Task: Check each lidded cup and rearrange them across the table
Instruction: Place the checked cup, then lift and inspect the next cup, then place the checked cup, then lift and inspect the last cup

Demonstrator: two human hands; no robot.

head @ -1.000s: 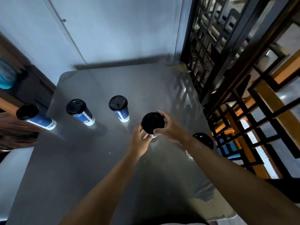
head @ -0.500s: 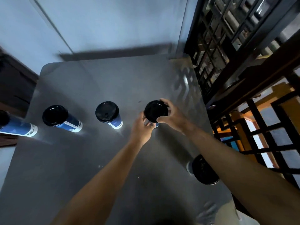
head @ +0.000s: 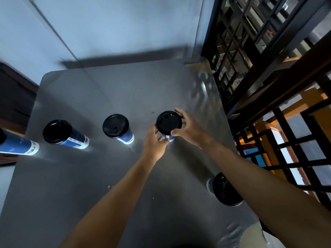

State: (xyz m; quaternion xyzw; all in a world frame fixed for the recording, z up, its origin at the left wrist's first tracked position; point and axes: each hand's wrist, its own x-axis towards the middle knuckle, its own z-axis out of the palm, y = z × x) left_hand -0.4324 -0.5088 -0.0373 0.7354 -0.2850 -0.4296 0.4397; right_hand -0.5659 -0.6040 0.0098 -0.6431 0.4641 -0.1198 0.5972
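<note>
Several blue paper cups with black lids stand on a grey table [head: 107, 176]. Both hands are on one cup [head: 168, 122] right of centre: my right hand [head: 188, 128] grips the rim of its black lid, and my left hand [head: 155, 142] holds the cup's body from below the lid. Left of it in a row stand a second cup [head: 117, 128], a third cup [head: 61, 134] and a fourth cup [head: 16, 144] cut off by the left edge. A fifth cup [head: 223, 189] stands near the table's right edge, partly hidden under my right forearm.
A pale wall runs behind the table's far edge. A dark wooden lattice screen [head: 268, 68] stands close along the right side. Dark furniture [head: 12, 104] sits off the table's left edge.
The held cup sits further back and to the right on the table, both hands still on it. The camera has swung right, so the left cups slid toward the frame's edge.
</note>
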